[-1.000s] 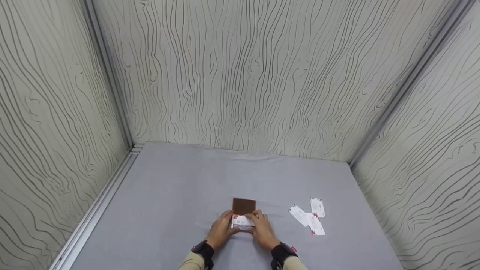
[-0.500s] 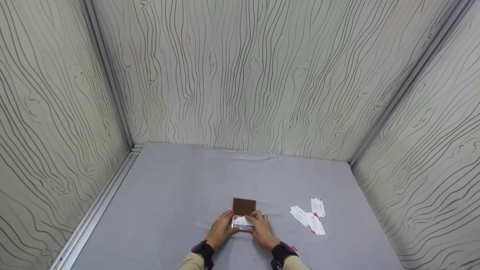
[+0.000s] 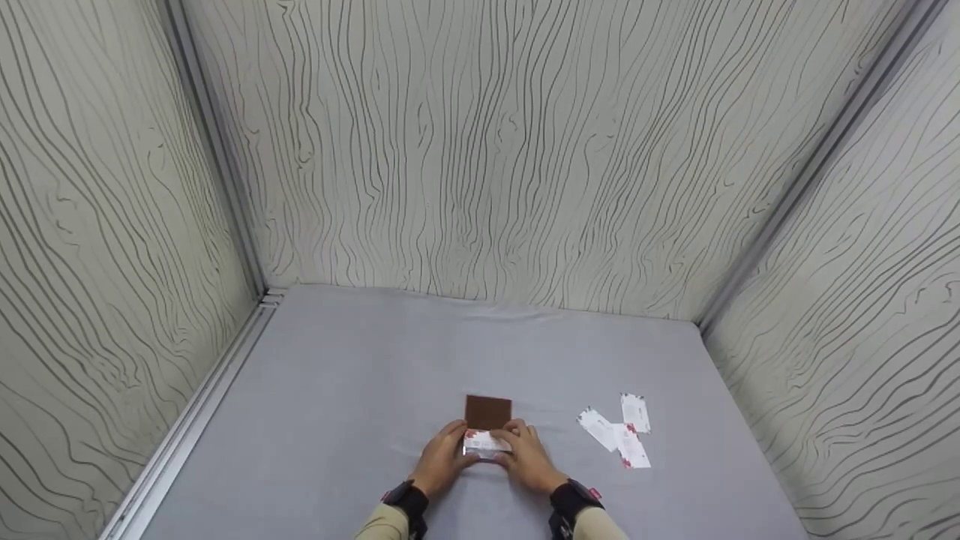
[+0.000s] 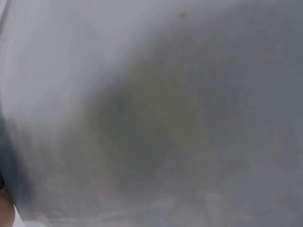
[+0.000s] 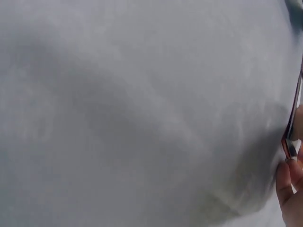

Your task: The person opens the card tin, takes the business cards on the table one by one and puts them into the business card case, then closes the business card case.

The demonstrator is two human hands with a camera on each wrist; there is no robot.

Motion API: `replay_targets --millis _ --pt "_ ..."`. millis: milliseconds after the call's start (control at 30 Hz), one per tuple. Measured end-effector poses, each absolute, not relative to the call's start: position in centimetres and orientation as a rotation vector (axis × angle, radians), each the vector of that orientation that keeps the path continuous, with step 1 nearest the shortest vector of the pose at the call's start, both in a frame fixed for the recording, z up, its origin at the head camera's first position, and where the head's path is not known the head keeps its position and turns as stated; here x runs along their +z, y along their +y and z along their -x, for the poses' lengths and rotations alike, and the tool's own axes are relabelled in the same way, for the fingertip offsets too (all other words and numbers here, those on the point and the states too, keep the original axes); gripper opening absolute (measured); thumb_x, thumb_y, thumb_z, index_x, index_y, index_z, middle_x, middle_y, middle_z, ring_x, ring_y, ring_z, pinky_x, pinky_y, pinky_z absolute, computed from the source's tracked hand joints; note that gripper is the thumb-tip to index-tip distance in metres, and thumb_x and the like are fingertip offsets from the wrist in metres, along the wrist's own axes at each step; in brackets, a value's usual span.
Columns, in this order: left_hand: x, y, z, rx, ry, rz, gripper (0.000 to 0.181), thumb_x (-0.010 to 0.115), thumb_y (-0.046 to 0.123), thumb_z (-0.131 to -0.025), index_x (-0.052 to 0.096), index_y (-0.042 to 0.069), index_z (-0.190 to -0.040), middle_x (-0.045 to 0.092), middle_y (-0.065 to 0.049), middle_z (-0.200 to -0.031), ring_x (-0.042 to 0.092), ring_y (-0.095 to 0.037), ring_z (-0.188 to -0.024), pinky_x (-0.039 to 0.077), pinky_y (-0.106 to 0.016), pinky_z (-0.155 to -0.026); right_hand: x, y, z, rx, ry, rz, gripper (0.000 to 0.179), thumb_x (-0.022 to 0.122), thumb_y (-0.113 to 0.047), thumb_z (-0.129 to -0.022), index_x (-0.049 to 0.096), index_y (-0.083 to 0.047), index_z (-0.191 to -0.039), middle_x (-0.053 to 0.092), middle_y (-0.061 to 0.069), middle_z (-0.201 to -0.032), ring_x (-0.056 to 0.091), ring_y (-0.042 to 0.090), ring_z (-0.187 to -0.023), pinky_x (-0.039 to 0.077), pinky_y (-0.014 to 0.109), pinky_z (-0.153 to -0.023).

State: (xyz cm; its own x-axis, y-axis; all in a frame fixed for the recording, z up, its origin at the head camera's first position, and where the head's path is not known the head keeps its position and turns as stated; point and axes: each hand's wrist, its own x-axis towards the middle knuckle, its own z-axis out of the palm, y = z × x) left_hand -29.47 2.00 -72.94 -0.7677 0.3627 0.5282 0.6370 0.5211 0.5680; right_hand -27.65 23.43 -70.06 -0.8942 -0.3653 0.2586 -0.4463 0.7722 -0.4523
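Note:
In the head view, an open card case with a brown lid lies on the grey cloth, lid pointing away from me. A white card with red flowers lies over its shiny near half. My left hand grips the left side of the case, thumb at the near edge. My right hand holds the right side, a fingertip on the card and the thumb at the near corner. The right wrist view catches the case's edge between fingers. Only a sliver of the left hand shows in the left wrist view.
To the right on the grey cloth lie 3 white printed cards: an upright one, a slanted one and one with red flowers, partly overlapping. Wood-grain patterned panels enclose the table at the back and sides.
My right wrist has shifted slightly to the right, its fingers still on the case. The left hand, the case and the loose cards look the same.

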Motion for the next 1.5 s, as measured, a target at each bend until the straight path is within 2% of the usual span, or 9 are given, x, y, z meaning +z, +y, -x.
replay_targets --millis 233,433,667,967,1200,1500 --pt "-72.6 2.2 29.4 -1.171 -2.555 0.780 0.054 0.080 0.017 -0.082 0.060 -0.014 -0.121 0.059 -0.024 -0.127 0.058 -0.040 -0.116 0.048 -0.047 -0.100 -69.4 25.2 27.6 0.835 -2.764 -0.597 0.031 0.068 -0.005 -0.090 0.063 -0.003 -0.121 0.052 0.012 -0.114 0.053 0.034 -0.102 0.049 0.050 -0.085" --pt "-72.4 2.1 29.3 -1.177 -2.580 0.765 0.056 0.079 0.018 -0.083 0.058 -0.014 -0.124 0.058 -0.024 -0.129 0.056 -0.040 -0.119 0.045 -0.046 -0.103 -69.6 27.5 27.4 0.688 -2.734 -0.493 0.025 0.068 -0.001 -0.088 0.065 -0.005 -0.113 0.054 0.007 -0.105 0.055 0.030 -0.094 0.050 0.047 -0.079" --pt "-72.6 2.1 29.3 -1.162 -2.559 0.767 0.056 0.080 0.018 -0.082 0.059 -0.014 -0.123 0.059 -0.024 -0.127 0.057 -0.039 -0.118 0.047 -0.047 -0.101 -70.3 31.4 26.7 0.404 -2.655 -0.216 0.019 0.074 -0.005 -0.082 0.068 -0.008 -0.100 0.060 0.009 -0.096 0.057 0.032 -0.090 0.043 0.047 -0.071" --pt "-72.8 2.2 29.5 -1.201 -2.602 0.734 0.055 0.079 0.017 -0.082 0.059 -0.013 -0.124 0.058 -0.023 -0.130 0.057 -0.039 -0.120 0.046 -0.047 -0.102 -70.1 35.8 25.3 0.362 -2.793 0.036 0.034 0.074 -0.014 -0.084 0.063 0.003 -0.112 0.057 0.020 -0.101 0.053 0.039 -0.095 0.043 0.053 -0.075" --pt "-72.6 2.2 29.3 -1.216 -2.616 0.718 0.055 0.079 0.017 -0.083 0.059 -0.013 -0.124 0.058 -0.022 -0.130 0.057 -0.038 -0.120 0.045 -0.047 -0.103 -70.2 37.5 24.6 0.399 -2.860 0.098 0.038 0.072 -0.018 -0.086 0.060 0.003 -0.115 0.055 0.019 -0.100 0.052 0.040 -0.095 0.042 0.056 -0.077" --pt "-72.4 2.2 29.3 -1.218 -2.607 0.734 0.054 0.079 0.016 -0.083 0.059 -0.013 -0.124 0.058 -0.023 -0.130 0.056 -0.039 -0.120 0.045 -0.048 -0.103 -69.5 39.3 24.1 0.435 -2.910 0.175 0.042 0.074 -0.018 -0.086 0.058 0.005 -0.117 0.053 0.026 -0.103 0.052 0.044 -0.094 0.041 0.055 -0.075"
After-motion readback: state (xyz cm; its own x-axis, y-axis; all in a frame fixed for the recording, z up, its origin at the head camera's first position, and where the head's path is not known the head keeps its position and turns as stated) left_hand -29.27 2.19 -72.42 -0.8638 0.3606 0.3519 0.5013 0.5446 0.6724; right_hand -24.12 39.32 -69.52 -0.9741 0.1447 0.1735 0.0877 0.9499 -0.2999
